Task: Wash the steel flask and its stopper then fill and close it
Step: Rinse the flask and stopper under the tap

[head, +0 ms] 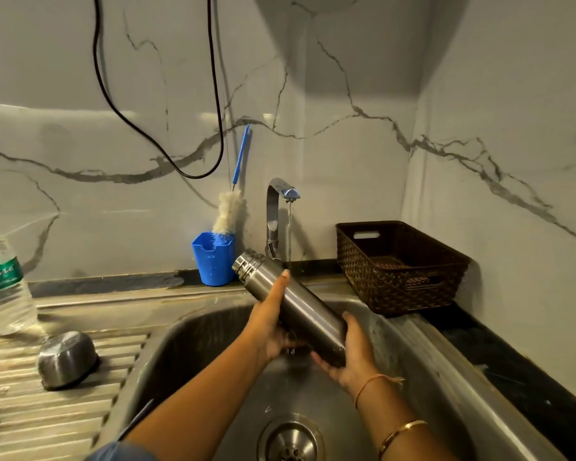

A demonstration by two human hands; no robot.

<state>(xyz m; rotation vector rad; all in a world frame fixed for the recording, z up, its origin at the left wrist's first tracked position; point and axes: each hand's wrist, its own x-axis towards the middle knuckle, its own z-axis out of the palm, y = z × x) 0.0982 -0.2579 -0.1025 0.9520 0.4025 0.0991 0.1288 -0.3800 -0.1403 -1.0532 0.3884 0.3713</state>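
Observation:
The steel flask lies tilted over the sink basin, its threaded open mouth pointing up and left toward the blue cup. My left hand grips its upper body, thumb along the top. My right hand wraps round its base. A thin stream of water runs from the tap just behind the flask. A steel cap or cup rests upside down on the ribbed drainboard at the left. No stopper can be picked out.
A blue cup holding a bottle brush stands left of the tap. A dark woven basket sits at the back right. A large plastic water bottle stands at the far left. A black cable hangs on the wall.

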